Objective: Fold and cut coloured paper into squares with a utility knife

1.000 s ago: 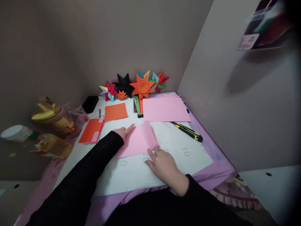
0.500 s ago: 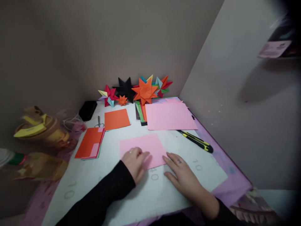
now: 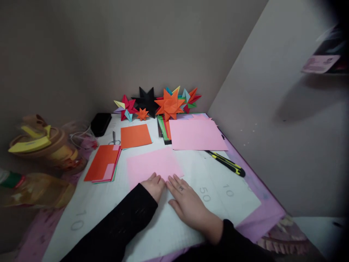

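A pink sheet of paper [image 3: 154,163] lies on the white board in front of me, its outline smeared by motion. My left hand [image 3: 153,186] is on its near edge, fingers bent and pressed together over the paper, the thumb partly hidden. Close beside it, my right hand [image 3: 188,203] lies flat with fingers stretched out, the fingertips at the paper's near right edge and the thumb apart on the board. The two hands' fingertips almost meet.
Orange paper [image 3: 136,136], a mixed paper stack [image 3: 100,162] and scissors [image 3: 114,139] lie left. Larger pink sheets [image 3: 197,134] and a utility knife [image 3: 227,164] lie right. Folded stars [image 3: 170,104] stand behind. A bottle [image 3: 40,189] and cup [image 3: 51,149] flank the board [image 3: 163,233].
The pink sheet has shifted left and turned slightly. My right hand has moved left, close to my left hand, whose fingers have drawn together. The view has shifted a little.
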Demonstrator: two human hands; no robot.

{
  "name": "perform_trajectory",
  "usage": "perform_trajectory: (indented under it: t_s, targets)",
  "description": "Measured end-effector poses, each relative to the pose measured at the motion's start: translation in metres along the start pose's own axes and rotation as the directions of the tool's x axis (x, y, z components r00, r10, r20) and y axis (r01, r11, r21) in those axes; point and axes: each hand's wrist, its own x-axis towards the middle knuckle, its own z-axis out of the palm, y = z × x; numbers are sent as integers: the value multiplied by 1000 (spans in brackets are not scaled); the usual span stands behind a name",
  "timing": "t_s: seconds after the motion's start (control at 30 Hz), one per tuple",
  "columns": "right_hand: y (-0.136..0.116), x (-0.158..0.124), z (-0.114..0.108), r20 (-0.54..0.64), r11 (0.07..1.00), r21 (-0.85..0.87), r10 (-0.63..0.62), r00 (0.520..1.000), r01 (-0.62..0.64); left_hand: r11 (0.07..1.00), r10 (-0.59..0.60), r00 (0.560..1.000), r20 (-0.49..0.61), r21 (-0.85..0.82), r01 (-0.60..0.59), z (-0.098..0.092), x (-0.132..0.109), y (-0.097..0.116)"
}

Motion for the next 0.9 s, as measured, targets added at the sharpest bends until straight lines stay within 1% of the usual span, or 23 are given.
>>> perform_trajectory:
  t_s: [0.07, 0.1, 0.23, 0.33, 0.43, 0.5, 0.57, 0.63, 0.7, 0.77, 0.9]
  targets:
    - [-2, 0, -1, 36, 1000, -3, 19, 999, -19, 999, 19, 999, 36, 47, -20, 7, -9, 5]
    - [-3, 0, -2, 58, 1000, -4, 25, 998, -24, 996, 26, 999, 30, 81, -28, 11, -14, 6]
    - [-13, 6, -3, 127, 996, -12, 84, 988, -83, 983, 33, 997, -74, 181, -19, 29, -33, 6]
    - [-23, 9, -2, 130, 989, -18, 145, 981, -144, 981, 24, 994, -107, 195, -3, 37, -39, 2]
    - [-27, 10, -4, 109, 987, -30, 161, 981, -159, 977, 29, 986, -167, 212, 7, 38, -41, 3]
    - [-23, 9, -6, 89, 982, -49, 187, 978, -183, 968, -15, 971, -238, 239, 74, 36, -43, 7]
    - [-16, 7, -10, 67, 967, -84, 245, 967, -239, 949, -93, 941, -326, 257, 183, 34, -47, 13]
    - [-6, 4, -14, 38, 945, -127, 308, 951, -301, 931, -152, 914, -377, 255, 260, 33, -51, 17]
    - [4, 0, -19, -1, 921, -172, 354, 935, -348, 915, -207, 900, -384, 248, 317, 35, -54, 19]
    - [13, -3, -22, -36, 903, -213, 374, 927, -373, 896, -261, 893, -367, 253, 366, 37, -57, 18]
    - [24, -8, -23, -90, 890, -263, 361, 928, -372, 835, -367, 879, -305, 310, 456, 46, -60, 14]
